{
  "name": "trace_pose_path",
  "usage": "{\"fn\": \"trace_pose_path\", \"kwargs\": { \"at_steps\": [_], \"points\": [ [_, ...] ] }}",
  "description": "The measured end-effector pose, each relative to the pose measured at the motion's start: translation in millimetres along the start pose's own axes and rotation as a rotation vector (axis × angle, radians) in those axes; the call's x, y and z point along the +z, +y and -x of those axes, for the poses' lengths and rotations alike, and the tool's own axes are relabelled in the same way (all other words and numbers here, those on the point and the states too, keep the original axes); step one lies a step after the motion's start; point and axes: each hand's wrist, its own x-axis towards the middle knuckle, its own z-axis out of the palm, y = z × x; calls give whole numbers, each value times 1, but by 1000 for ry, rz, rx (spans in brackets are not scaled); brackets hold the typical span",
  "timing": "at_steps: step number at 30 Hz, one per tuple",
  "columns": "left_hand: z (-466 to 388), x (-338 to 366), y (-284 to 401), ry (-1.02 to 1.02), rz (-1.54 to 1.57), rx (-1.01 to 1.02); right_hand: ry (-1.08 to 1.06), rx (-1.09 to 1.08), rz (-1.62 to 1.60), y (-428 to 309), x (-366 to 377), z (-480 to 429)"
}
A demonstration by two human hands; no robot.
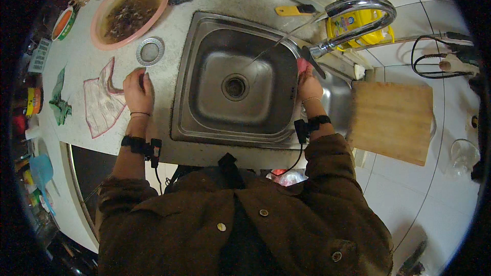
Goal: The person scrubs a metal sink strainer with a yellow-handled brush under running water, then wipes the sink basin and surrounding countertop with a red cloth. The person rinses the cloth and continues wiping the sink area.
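Observation:
A thin stream of water runs from the chrome faucet (360, 38) into the steel sink basin (215, 111), which has a round drain (235, 87). My right hand (310, 86) is at the basin's right edge just below the faucet, its fingers on a small pinkish-red thing (302, 65) that I cannot make out. My left hand (138, 88) rests on the counter left of the sink, fingers curled, beside a white cloth with a red border (103, 103). Whether the left fingers hold anything is not clear. A round metal sink strainer (150, 51) lies just beyond them.
A pink basin (163, 11) of murky water with dark pieces stands at the back left. A green cloth (59, 103) lies at left. Behind the sink are a yellow-handled brush (289, 10) and a yellow container (343, 25). A wooden cutting board (391, 122) is at right.

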Motion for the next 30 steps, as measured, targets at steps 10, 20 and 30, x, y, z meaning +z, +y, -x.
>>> {"fn": "trace_pose_path", "kwargs": {
  "at_steps": [10,20,30],
  "points": [
    [1,0,1,7,37,-24,-133,-147,352,-35,-24,-8],
    [3,1,-1,9,32,-10,209,-299,434,-70,2,-29],
    [2,1,-2,-2,14,0,68,-300,-109,-125,10,-35]
  ]
}}
